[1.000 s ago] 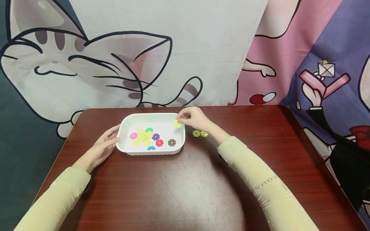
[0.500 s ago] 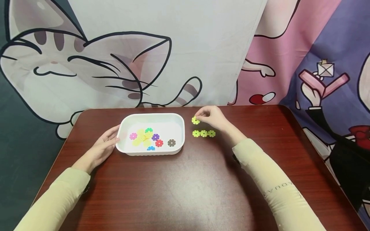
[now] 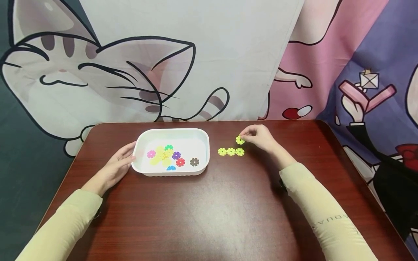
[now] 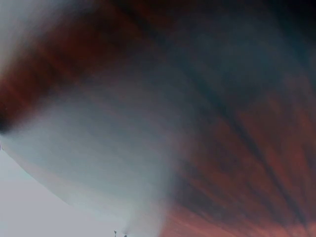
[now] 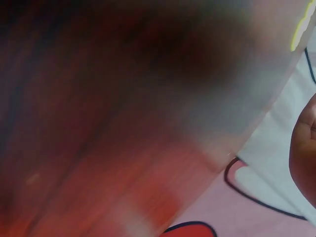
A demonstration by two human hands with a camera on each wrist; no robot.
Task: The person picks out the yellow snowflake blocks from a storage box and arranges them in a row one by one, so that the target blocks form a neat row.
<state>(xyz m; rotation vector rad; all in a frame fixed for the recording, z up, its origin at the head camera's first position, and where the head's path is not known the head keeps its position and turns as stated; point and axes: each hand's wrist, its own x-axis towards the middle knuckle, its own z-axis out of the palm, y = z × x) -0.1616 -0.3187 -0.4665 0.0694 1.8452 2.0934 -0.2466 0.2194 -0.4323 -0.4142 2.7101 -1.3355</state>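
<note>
My right hand (image 3: 259, 137) pinches a yellow notched flower-shaped disc (image 3: 240, 140) between thumb and fingertips, just above the table. Directly in front of that disc lies a row of 3 similar yellow discs (image 3: 230, 152), edge to edge. My left hand (image 3: 119, 163) holds the left end of a white plastic tray (image 3: 171, 173), thumb over the rim and fingers along the outside. Inside the tray are several flower discs, among them a red one (image 3: 180, 162), a purple one (image 3: 176, 155) and a brown one (image 3: 194, 162). Part of the right hand (image 5: 303, 148) edges into the right wrist view.
Everything stands on a brown wooden table (image 3: 196, 214) with rounded far corners. Behind its far edge hangs a cloth with cartoon figures (image 3: 241, 61). The left wrist view is blurred, with little to make out.
My right hand has carried a yellow disc out of the tray, first to behind the left end of the row, then rightward to behind its right end. The left hand stays on the tray.
</note>
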